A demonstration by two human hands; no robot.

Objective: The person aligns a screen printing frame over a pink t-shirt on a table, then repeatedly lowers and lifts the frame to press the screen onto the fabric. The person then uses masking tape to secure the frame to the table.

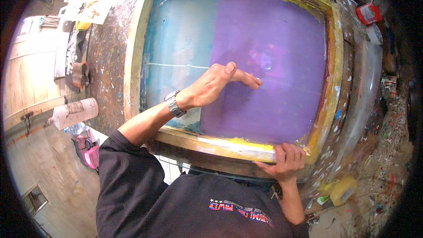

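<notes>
A screen-printing frame [132, 70] of wood, stained with yellow paint, lies in front of me. Its mesh is grey-teal on the left and purple [273, 105] across the middle and right. A thin white line [172, 65] crosses the teal part toward my wrist. My left hand [220, 79], with a grey watch [175, 103] on the wrist, is over the mesh where the two colours meet. Its fingers are stretched out and it holds nothing I can see; whether it touches the mesh I cannot tell. My right hand [286, 161] grips the frame's near rail close to the right corner.
The frame rests on a paint-spattered table [105, 70]. At left lie a cloudy plastic jug [77, 112] and a pink-and-black item [90, 154]. To the right are a red packet [369, 13], clear plastic sheeting [359, 105] and a yellowish tape roll [343, 190].
</notes>
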